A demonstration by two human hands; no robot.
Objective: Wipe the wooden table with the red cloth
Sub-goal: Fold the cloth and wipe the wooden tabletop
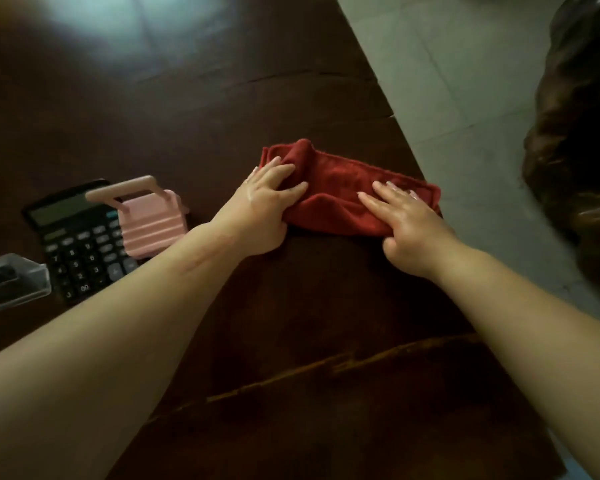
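The red cloth (340,192) lies bunched and folded on the dark wooden table (194,109), close to the table's right edge. My left hand (269,209) grips the cloth's left end, fingers curled into its folds. My right hand (407,223) presses flat on the cloth's right end, fingers spread on top and thumb at its near edge. Both forearms reach in from the bottom of the view.
A black calculator (80,244) lies at the left with a small pink suitcase-shaped box (149,220) on it. A clear plastic case (11,282) sits at the far left edge. Tiled floor (465,81) and a dark carved wooden piece (579,150) lie beyond the table's right edge.
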